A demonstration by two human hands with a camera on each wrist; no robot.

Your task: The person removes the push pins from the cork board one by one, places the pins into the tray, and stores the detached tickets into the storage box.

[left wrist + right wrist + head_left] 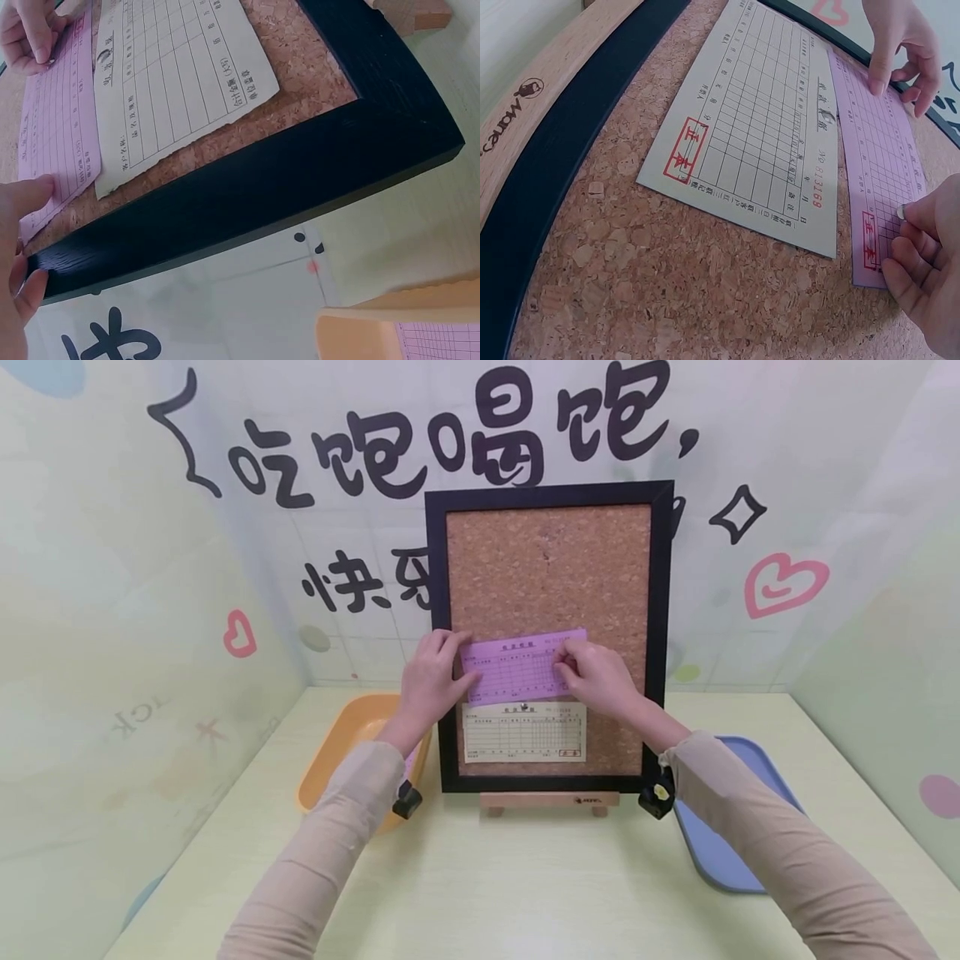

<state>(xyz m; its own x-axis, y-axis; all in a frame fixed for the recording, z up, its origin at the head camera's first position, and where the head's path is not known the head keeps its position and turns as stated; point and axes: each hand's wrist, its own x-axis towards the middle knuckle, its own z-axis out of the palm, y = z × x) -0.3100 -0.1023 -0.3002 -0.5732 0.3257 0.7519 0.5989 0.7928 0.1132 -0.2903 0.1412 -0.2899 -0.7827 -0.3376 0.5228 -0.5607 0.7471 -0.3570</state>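
A purple receipt slip (pixel 517 664) lies against the corkboard (pixel 547 568), just above a cream receipt slip (pixel 525 739). One silvery tack (pixel 523 706) shows at the cream slip's top edge. My left hand (pixel 432 681) presses the purple slip's left end with its thumb, its other fingers near the slip's top corner and the board's black frame (pixel 225 195). Over the purple slip's right part, my right hand (pixel 600 677) pinches a small silvery thumbtack (pixel 901 212) between thumb and fingers. The tack's point is hidden.
The framed board stands on a small wooden easel (pixel 551 799) against a printed wall. An orange tray (pixel 315 768) with purple paper in it sits to the left, partly behind my left forearm. A blue tray (pixel 720 852) lies to the right, partly under my right forearm.
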